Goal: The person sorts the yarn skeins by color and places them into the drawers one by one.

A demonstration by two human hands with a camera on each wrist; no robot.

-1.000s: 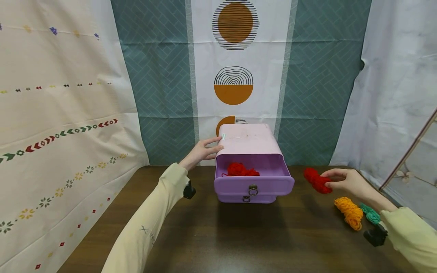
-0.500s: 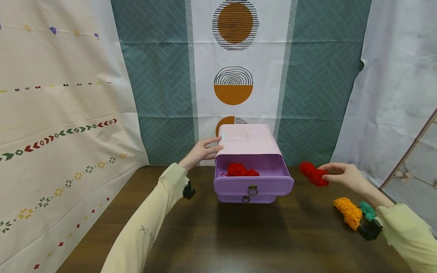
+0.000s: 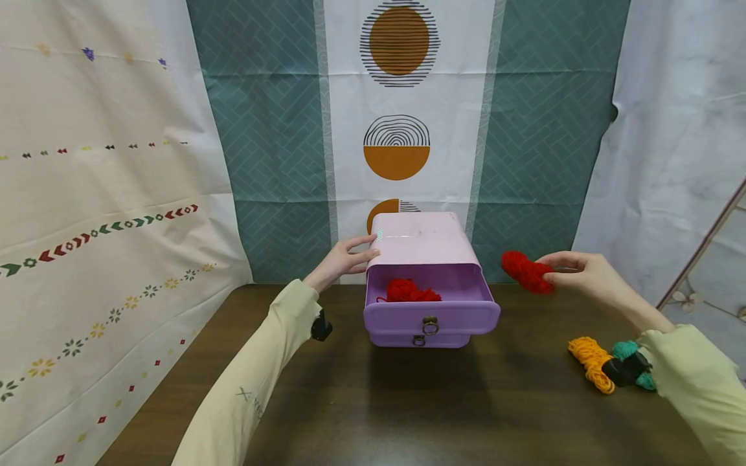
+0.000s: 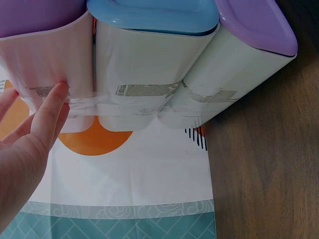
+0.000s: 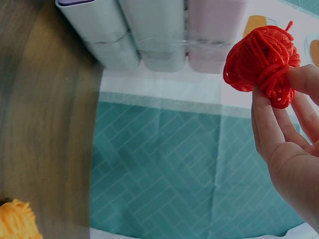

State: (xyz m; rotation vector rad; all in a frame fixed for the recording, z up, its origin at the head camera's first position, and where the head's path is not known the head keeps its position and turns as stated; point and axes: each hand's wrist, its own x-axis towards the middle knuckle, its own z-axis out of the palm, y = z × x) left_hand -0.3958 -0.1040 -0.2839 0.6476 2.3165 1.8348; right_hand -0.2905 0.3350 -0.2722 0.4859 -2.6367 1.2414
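My right hand (image 3: 585,275) pinches a red yarn bundle (image 3: 527,272) between thumb and fingers, in the air to the right of the drawer unit (image 3: 422,239). In the right wrist view the thumb and fingertips press the red yarn (image 5: 261,62) near one end. My left hand (image 3: 344,261) rests with extended fingers on the unit's upper left side; the left wrist view shows its fingertips against the pink casing (image 4: 75,59). The top drawer (image 3: 463,318) is pulled out, and another red yarn bundle (image 3: 408,290) lies inside it.
Orange yarn (image 3: 592,364) and green yarn (image 3: 635,364) lie on the brown table (image 3: 466,414) at the right, beside and partly behind the right wrist's black camera. Below the top drawer are further drawers (image 4: 154,15), closed. Patterned cloths (image 3: 280,162) hang behind and at both sides.
My right hand has risen with the red yarn and moved slightly left, towards the drawer unit. My left hand, the unit and the open drawer have stayed in place.
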